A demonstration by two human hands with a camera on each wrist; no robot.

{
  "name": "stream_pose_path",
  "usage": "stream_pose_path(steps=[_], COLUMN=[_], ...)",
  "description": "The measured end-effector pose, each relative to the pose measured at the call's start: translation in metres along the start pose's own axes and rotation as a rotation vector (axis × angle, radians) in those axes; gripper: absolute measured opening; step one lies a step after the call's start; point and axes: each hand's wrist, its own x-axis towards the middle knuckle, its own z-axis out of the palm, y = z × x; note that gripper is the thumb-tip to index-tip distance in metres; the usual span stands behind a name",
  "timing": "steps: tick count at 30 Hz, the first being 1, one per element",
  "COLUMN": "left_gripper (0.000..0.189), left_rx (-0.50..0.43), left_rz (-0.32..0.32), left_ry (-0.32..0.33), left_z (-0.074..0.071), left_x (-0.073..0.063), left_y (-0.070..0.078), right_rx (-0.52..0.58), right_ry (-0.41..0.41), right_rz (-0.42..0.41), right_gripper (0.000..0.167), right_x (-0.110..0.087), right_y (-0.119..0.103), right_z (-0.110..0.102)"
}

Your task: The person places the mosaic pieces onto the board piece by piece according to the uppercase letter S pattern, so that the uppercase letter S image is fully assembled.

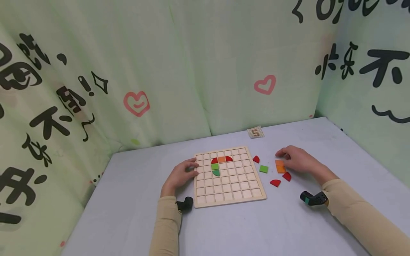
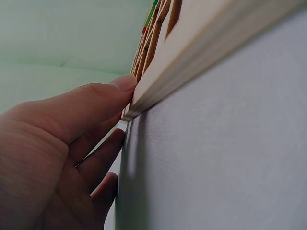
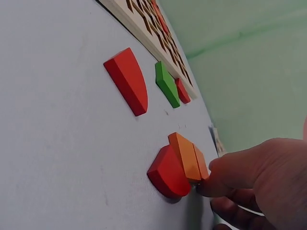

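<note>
A wooden grid board [image 1: 230, 203] lies on the table, with red, orange and green pieces in some upper cells. My left hand [image 1: 180, 176] rests against the board's left edge; in the left wrist view the thumb [image 2: 123, 83] touches its side, with the other fingers extended beneath. My right hand [image 1: 299, 160] is low over two orange squares [image 1: 280, 169], its thumb [image 3: 218, 179] at their edge. I see nothing lifted in it. A red quarter-round piece [image 1: 287, 176] lies against the orange squares.
Between the board and my right hand lie a green square [image 1: 263, 169], a red piece [image 1: 256, 159] and another red piece [image 1: 275, 183]. A small patterned card [image 1: 255, 132] is at the table's back edge. Behind hangs a pale green curtain [image 1: 192, 71].
</note>
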Motion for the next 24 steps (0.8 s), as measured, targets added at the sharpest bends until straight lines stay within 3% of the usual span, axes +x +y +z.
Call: stream_pose_path(steps=[7,17,24], left_gripper=[0.031,0.031,0.031], left_rx=[0.006,0.017,0.021], left_rz=[0.002,-0.001,0.004], left_ry=[-0.006,-0.007,-0.008], left_z=[0.003,-0.0001,-0.0005], left_x=[-0.0001,0.0011,0.0007], left_y=[-0.0022,0.0012,0.0011], right_rx=[-0.012,-0.021,-0.028], right_ry=[-0.021,0.014,-0.001], right_rz=[-0.025,0.001,-0.044], right_gripper=[0.037,0.033,0.036], right_x=[-0.0009,0.0048,0.0057], right_y=[-0.0024,-0.0073,-0.0088], right_z=[0.0015,0.0056,0.0072])
